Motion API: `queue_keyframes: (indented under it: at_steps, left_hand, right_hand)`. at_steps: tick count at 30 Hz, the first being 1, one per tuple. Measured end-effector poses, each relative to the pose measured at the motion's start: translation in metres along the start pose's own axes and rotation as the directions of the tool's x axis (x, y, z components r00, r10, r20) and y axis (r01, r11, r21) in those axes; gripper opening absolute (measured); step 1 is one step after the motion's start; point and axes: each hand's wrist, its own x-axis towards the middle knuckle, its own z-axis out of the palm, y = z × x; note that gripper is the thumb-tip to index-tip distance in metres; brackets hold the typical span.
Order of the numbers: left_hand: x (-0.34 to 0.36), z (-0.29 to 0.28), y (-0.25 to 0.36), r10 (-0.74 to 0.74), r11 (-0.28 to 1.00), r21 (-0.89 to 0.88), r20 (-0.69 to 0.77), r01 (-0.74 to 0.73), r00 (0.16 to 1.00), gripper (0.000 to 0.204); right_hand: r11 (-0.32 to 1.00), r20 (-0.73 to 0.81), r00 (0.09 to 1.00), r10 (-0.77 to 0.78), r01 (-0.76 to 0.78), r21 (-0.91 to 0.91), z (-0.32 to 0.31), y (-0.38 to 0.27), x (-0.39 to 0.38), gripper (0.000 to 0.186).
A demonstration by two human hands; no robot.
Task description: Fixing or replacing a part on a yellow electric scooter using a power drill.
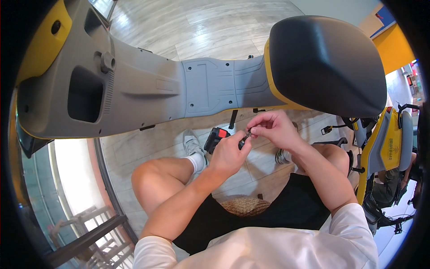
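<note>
My left hand grips a black cordless drill with a red patch, holding it low over my lap, with its body partly hidden by the fingers. My right hand pinches a small dark piece, apparently a bit, at the drill's front end, just above my left thumb. Beyond both hands stands a grey and yellow scooter, with its flat footboard and black seat side-on to me.
My bare knees flank a woven seat beneath me. Another yellow and grey scooter stands at the right, with a partly visible person beside it. A glass pane with a dark frame runs along the left. Wooden-look flooring surrounds the scooter.
</note>
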Motion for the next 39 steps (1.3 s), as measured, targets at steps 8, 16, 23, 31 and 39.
queue_keyframes:
  at_steps: [8,16,23,31,39]
  left_hand:
    - [-0.001,0.003,0.002,-0.004,0.999,0.046,0.026,0.003,1.0,0.024]
    - [-0.005,0.005,-0.008,-0.046,0.997,0.071,0.1,0.039,0.994,0.028]
    - [-0.008,0.014,-0.011,-0.006,0.997,0.076,0.056,0.002,0.998,0.026]
    - [-0.006,0.018,-0.012,0.064,0.994,0.086,0.039,-0.067,0.997,0.024]
    - [-0.007,0.021,-0.014,0.068,0.995,0.063,0.103,-0.075,0.992,0.023]
  right_hand:
    - [0.992,0.043,0.997,-0.06,0.064,-0.108,-0.005,0.001,-0.004,0.008]
    - [0.991,0.111,0.987,0.117,-0.107,-0.085,-0.002,0.015,-0.001,0.008]
    - [0.979,0.09,0.975,0.205,-0.206,0.004,-0.002,0.019,0.001,0.009]
    - [0.968,0.06,0.968,0.245,-0.247,0.031,-0.007,0.017,0.002,0.009]
    - [0.975,0.037,0.976,0.213,-0.21,-0.074,-0.007,0.015,0.001,0.005]
